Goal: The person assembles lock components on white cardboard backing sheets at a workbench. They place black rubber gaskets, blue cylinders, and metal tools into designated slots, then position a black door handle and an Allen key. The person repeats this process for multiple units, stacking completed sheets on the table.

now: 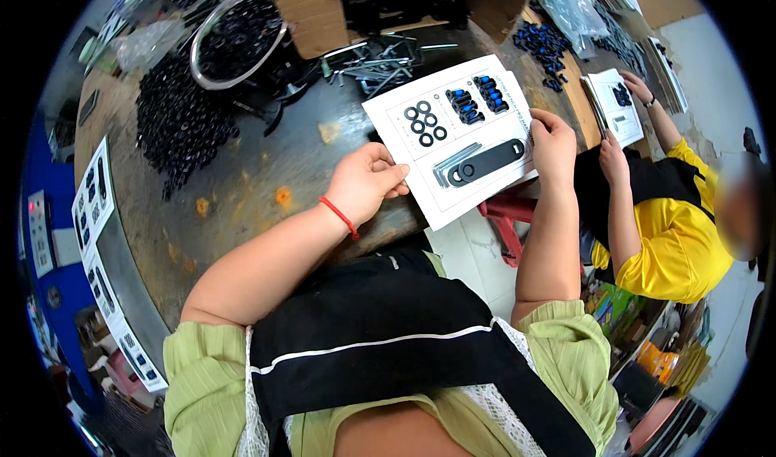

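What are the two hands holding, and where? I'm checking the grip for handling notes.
Both hold the white parts card: left hand pinches its lower-left edge, right hand grips its right edge.

White printed card (461, 137) with black rings and blue parts mid-table, second card (618, 105) far right, card stack (101, 263) left, brown box (311, 16) top
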